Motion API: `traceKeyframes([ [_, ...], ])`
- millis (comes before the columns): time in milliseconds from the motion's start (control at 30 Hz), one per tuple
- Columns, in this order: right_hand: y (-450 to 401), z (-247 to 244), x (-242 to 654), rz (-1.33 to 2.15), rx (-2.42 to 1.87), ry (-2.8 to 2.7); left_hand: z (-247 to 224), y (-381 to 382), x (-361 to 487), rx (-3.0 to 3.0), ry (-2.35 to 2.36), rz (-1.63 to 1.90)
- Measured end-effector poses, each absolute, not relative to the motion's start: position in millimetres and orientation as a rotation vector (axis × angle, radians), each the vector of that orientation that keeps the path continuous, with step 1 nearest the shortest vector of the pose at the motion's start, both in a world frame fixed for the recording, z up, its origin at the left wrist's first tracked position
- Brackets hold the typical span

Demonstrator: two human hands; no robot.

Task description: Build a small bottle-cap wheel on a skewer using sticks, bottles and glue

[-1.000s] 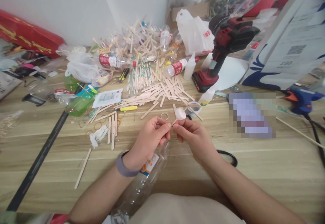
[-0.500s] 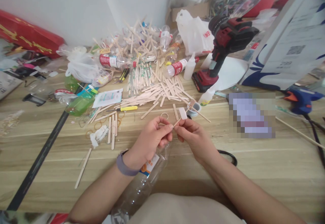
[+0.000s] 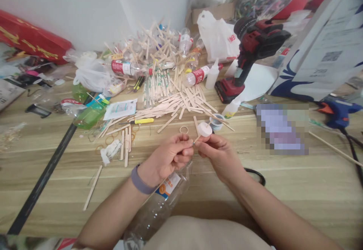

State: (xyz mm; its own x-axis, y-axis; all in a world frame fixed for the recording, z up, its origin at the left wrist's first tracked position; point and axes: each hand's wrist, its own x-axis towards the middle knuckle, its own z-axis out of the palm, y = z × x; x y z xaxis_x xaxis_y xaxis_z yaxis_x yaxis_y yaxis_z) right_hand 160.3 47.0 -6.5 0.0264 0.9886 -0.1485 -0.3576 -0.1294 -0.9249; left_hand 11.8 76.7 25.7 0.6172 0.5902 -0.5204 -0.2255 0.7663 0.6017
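Close together over the table's front, my left hand and my right hand meet fingertip to fingertip. My right hand pinches a thin wooden stick that passes through a round white cap. The fingers of my left hand are closed at the stick's near end, where a small greenish bit shows; what exactly they grip is too small to tell. Below my left wrist, a clear plastic bottle with an orange and blue label lies tilted against my body.
Behind the hands lie many craft sticks, a yellow-handled tool and a small round tub. A red drill stands at the back right, near a phone. Green bottles lie at left.
The white cap has turned from edge-on to showing its round face, and the stick through it has swung slightly. Both hands stay nearly in place, with my left wrist rotated a little.
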Motion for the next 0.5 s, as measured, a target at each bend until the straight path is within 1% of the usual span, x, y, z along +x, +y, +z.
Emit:
traceKeyframes([
  [500,44.4,-5.7,152.5,1.503,-0.986,-0.709,21.1,75.9,15.1,0.504,0.74,0.507],
])
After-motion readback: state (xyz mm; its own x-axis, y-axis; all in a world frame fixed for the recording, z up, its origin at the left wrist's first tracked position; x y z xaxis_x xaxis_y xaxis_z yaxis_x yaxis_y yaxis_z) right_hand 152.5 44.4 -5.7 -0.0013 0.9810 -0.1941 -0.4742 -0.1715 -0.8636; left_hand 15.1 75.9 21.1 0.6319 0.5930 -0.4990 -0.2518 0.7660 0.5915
